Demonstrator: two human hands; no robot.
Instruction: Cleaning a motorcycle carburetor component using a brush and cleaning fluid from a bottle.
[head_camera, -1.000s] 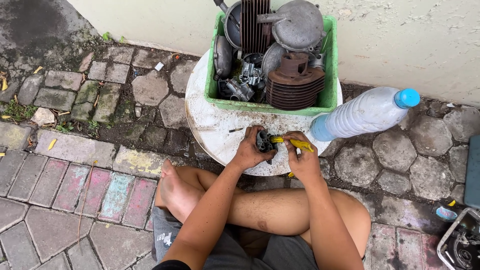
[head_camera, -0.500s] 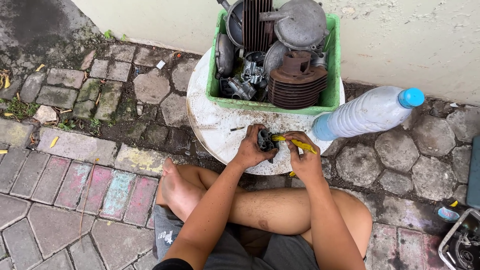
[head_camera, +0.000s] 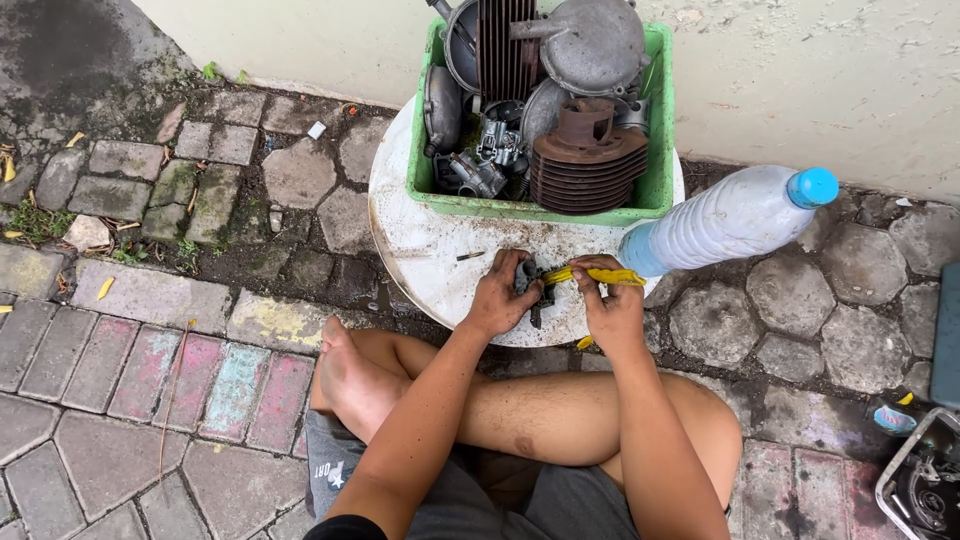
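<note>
Left hand (head_camera: 500, 298) closed around a small dark metal engine part (head_camera: 533, 283), holding it at the near edge of the round white counter (head_camera: 420, 240). Right hand (head_camera: 612, 305) pinches a yellow-handled tool (head_camera: 592, 275), its tip against the part. Green plastic crate (head_camera: 655, 180) of grey finned engine cylinders (head_camera: 585, 160) just behind. Clear plastic bottle with blue cap (head_camera: 725, 218) lying to the right.

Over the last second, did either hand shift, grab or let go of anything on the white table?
Barely anything changed. The left hand still grips the small dark metal part, and the right hand still holds the yellow-handled tool against it; neither let go. The green crate of engine parts, the plastic bottle and the white table stayed put.
</note>
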